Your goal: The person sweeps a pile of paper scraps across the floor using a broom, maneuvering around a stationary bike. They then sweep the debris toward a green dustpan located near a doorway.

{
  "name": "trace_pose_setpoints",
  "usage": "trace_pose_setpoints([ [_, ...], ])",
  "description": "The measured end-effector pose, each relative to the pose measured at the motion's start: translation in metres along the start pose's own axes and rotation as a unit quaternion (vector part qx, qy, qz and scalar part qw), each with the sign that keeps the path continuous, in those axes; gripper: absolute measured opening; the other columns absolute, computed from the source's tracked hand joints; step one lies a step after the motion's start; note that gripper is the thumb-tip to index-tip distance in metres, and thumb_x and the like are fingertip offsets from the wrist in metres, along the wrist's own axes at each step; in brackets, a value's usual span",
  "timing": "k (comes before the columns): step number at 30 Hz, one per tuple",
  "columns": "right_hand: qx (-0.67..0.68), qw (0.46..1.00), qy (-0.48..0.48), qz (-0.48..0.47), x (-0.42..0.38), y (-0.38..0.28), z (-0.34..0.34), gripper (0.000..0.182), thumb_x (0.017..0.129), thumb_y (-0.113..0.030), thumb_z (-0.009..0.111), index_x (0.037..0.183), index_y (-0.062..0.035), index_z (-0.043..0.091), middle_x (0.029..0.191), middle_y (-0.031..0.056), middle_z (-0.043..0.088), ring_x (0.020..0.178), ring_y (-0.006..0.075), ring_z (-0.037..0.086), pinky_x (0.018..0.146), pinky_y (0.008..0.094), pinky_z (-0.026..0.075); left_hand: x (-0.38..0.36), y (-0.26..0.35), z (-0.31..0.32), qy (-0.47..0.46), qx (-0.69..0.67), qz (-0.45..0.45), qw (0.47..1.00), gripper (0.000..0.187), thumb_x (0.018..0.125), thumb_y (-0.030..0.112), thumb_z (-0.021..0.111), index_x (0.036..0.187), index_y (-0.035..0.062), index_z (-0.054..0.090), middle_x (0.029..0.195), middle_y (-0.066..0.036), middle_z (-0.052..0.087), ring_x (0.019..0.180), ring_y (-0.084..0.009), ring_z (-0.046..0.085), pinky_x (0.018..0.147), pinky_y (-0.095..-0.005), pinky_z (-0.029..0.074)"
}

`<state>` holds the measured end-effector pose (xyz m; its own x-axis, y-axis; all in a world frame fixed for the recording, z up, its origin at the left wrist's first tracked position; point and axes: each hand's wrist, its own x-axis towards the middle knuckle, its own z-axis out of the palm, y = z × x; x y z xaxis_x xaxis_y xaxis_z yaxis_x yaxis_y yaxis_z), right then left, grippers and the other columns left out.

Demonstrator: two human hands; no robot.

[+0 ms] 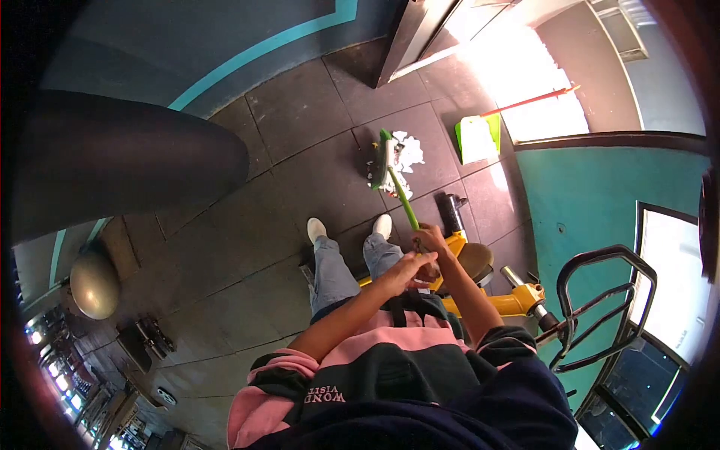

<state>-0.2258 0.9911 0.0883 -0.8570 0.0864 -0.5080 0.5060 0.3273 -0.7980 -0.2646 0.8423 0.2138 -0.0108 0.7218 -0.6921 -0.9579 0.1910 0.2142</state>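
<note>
A green-handled broom (403, 196) slants from my hands down to the dark tiled floor. Its green-edged head (386, 159) stands against a pile of white scraps and small litter (408, 152). My right hand (429, 238) is wrapped round the handle on the side nearer the head. Close to my body, my left hand (411, 270) is closed round the upper part of the handle. The fingers of both hands partly hide the handle. Beyond the pile, to the right, a lime-green dustpan (478, 139) with a long red handle (532, 101) rests on the floor.
Yellow gym equipment (495, 301) with black bars (607, 300) stands close on my right. A large dark rounded shape (150, 161) juts in from the left. An open door frame (420, 41) is ahead, beside bright sunlight. A silver ball (95, 281) lies at far left.
</note>
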Motion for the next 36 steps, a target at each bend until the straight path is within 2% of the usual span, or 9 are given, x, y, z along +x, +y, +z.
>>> trace_pose_setpoints([
  [2,0.244,0.95,0.025,0.196,-0.028,-0.047,-0.011,0.014,0.066,-0.003,0.056,0.078,0.0025,0.056,0.057,0.0048,0.052,0.048,0.012,0.05,0.043,0.0243,0.04,-0.007,-0.007,0.012,0.003,0.016,-0.01,1.0,0.044,0.076,0.036,0.058,0.109,0.0117,0.04,0.088,-0.004,0.056,0.075,-0.0147,0.058,0.061,-0.0274,0.049],
  [7,0.174,0.969,-0.039,0.171,-0.054,-0.039,0.01,0.022,0.066,-0.004,0.058,0.087,-0.0075,0.063,0.107,0.0156,0.051,0.073,0.0143,0.057,0.064,0.0248,0.046,-0.016,-0.031,0.014,0.016,-0.023,-0.04,0.999,0.038,0.075,0.031,0.06,0.1,0.0104,0.041,0.08,-0.002,0.054,0.071,-0.0121,0.056,0.062,-0.0291,0.05],
  [11,0.165,0.982,-0.05,0.079,-0.029,0.005,0.052,0.021,0.068,-0.002,0.055,0.089,-0.0003,0.06,0.092,0.0109,0.057,0.07,0.0128,0.057,0.061,0.0238,0.046,-0.015,-0.036,-0.012,0.064,-0.045,-0.027,0.997,0.031,0.074,0.029,0.061,0.092,0.0082,0.047,0.078,-0.003,0.055,0.067,-0.0125,0.055,0.062,-0.0297,0.05],
  [13,-0.092,0.978,-0.116,-0.146,-0.011,0.016,0.058,0.023,0.067,-0.002,0.057,0.089,0.003,0.058,0.075,0.0078,0.057,0.065,0.0115,0.056,0.057,0.0238,0.045,-0.006,-0.035,-0.029,0.077,-0.053,-0.026,0.995,0.02,0.076,0.027,0.054,0.078,0.0077,0.053,0.069,-0.004,0.054,0.063,-0.0144,0.055,0.059,-0.0308,0.049],
  [14,-0.091,0.979,-0.114,-0.143,-0.006,0.012,0.06,0.023,0.067,-0.002,0.057,0.089,0.003,0.058,0.075,0.0078,0.057,0.065,0.0115,0.056,0.057,0.0238,0.045,0.0,-0.035,-0.034,0.081,-0.059,-0.039,0.994,0.02,0.076,0.027,0.052,0.078,0.0076,0.053,0.067,-0.004,0.054,0.061,-0.0152,0.055,0.057,-0.0312,0.049],
  [16,0.182,0.949,-0.032,0.254,0.002,0.0,0.064,0.024,0.065,-0.004,0.059,0.089,0.0013,0.058,0.064,0.0049,0.056,0.06,0.0104,0.055,0.053,0.0245,0.044,0.011,-0.033,-0.038,0.086,-0.045,-0.037,0.995,0.019,0.074,0.026,0.051,0.078,0.0077,0.053,0.065,-0.004,0.053,0.058,-0.0154,0.054,0.052,-0.0313,0.048],
  [24,-0.036,0.969,0.103,0.22,-0.021,-0.022,0.054,0.048,0.065,-0.012,0.058,0.111,-0.0012,0.048,0.097,0.0235,0.056,0.093,0.0339,0.055,0.076,0.0363,0.044,0.029,-0.053,-0.042,0.07,-0.011,-0.075,0.995,0.018,0.071,0.023,0.045,0.076,0.0074,0.052,0.059,-0.006,0.052,0.048,-0.018,0.053,0.041,-0.0307,0.044],
  [29,0.075,0.976,0.085,0.187,-0.056,-0.035,0.037,0.058,0.064,-0.003,0.056,0.12,-0.0108,0.044,0.066,0.0058,0.055,0.052,0.0112,0.053,0.045,0.0251,0.043,-0.007,-0.045,-0.011,0.013,0.021,-0.092,0.995,0.023,0.072,0.025,0.052,0.081,0.004,0.053,0.069,-0.007,0.055,0.061,-0.0198,0.056,0.06,-0.0349,0.05],
  [36,0.144,0.974,-0.009,0.173,-0.056,-0.042,0.044,0.056,0.064,-0.002,0.056,0.118,0.0018,0.043,0.063,0.0051,0.053,0.051,0.0119,0.049,0.046,0.0245,0.041,-0.01,-0.048,-0.01,0.033,-0.007,-0.109,0.993,0.023,0.073,0.027,0.054,0.084,0.0069,0.053,0.076,-0.006,0.057,0.071,-0.0185,0.057,0.067,-0.0352,0.049],
])
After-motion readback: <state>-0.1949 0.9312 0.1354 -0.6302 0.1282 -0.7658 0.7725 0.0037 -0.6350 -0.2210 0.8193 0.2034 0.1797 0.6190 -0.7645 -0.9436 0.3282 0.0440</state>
